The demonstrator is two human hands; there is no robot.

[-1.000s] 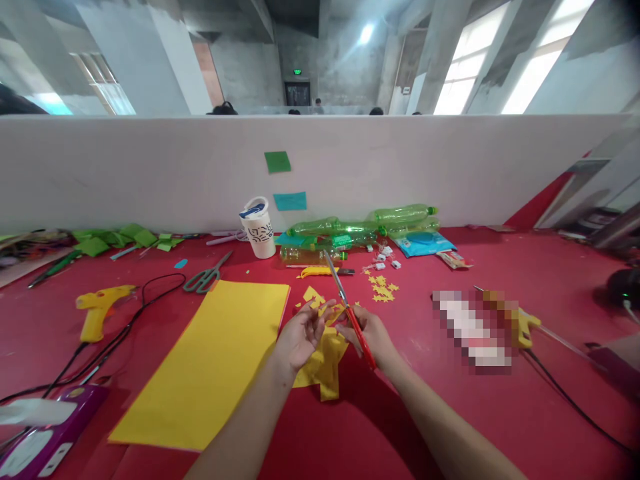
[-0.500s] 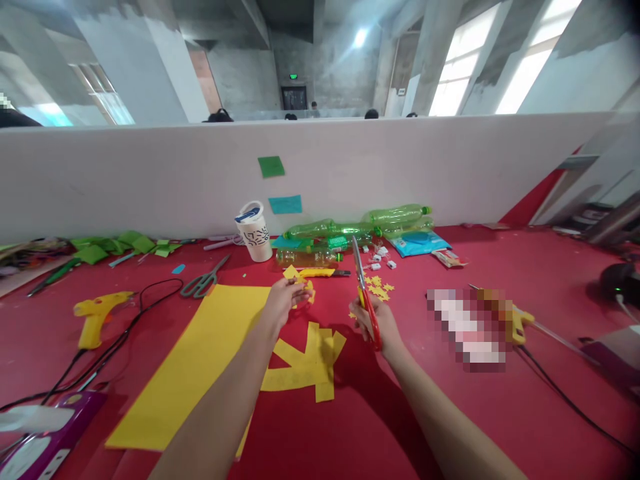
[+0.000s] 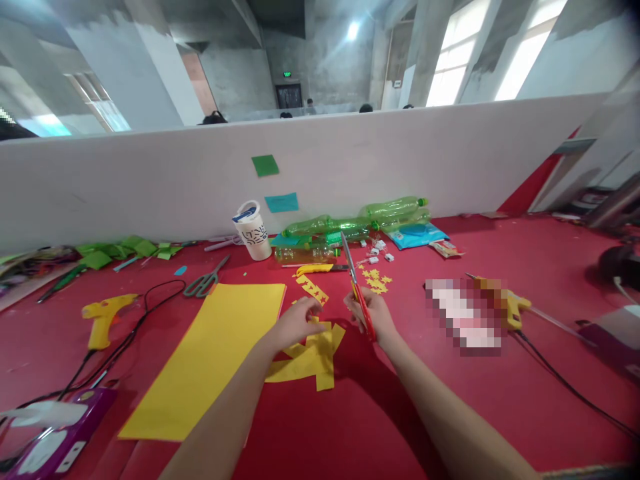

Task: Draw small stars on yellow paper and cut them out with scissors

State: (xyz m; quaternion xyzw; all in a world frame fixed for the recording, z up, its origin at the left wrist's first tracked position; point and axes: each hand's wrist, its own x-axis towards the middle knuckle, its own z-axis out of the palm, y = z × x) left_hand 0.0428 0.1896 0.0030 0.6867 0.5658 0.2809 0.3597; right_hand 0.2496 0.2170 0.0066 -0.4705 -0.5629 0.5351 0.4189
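My right hand [image 3: 374,313] is wrapped round a pair of red-handled scissors [image 3: 356,287], blades pointing up and away. Over the loose yellow paper strips [image 3: 320,357] is my left hand [image 3: 299,325], thumb and fingers apart, holding nothing that shows. Just beyond its fingertips lies a yellow strip with star-shaped holes [image 3: 313,289]. Small yellow paper stars [image 3: 375,280] are heaped past the scissors. A large yellow sheet [image 3: 215,353] lies under and left of my left forearm.
Behind the hands lie a yellow utility knife [image 3: 315,269], green plastic bottles [image 3: 350,229] and a white cup [image 3: 254,233]. Grey scissors [image 3: 207,280] and a yellow glue gun [image 3: 103,317] are at left. Another glue gun [image 3: 515,311] with a cord is at right.
My left hand has let go of the yellow strip with star holes, which now lies on the table, and has moved down and nearer to the loose strips. The right hand still holds the scissors.
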